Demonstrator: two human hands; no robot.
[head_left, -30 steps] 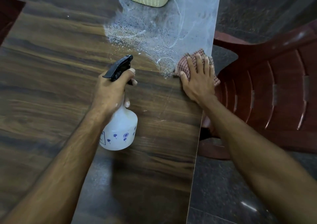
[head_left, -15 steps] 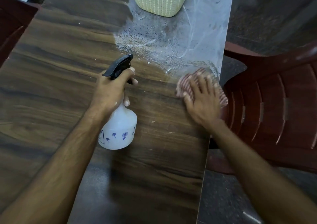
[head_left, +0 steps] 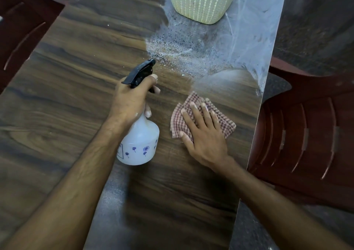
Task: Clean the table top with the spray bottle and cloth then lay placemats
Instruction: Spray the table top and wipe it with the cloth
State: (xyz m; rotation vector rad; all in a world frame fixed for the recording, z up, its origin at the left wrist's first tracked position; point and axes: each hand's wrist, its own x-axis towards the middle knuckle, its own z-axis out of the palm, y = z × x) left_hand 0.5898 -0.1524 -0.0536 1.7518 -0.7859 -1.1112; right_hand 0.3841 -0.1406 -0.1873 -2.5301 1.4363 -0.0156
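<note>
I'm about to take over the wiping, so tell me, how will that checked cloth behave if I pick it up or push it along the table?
The checked cloth looks thin and folded, so it would likely droop when lifted. Under the flat right hand it should slide rather than roll. It probably bunches at its loose edges, and may drag where the table is wet.

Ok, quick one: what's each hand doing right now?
Left hand: grips the neck of the spray bottle, a finger on the trigger.
Right hand: flat, fingers straight, pressing the cloth on the table.
</note>
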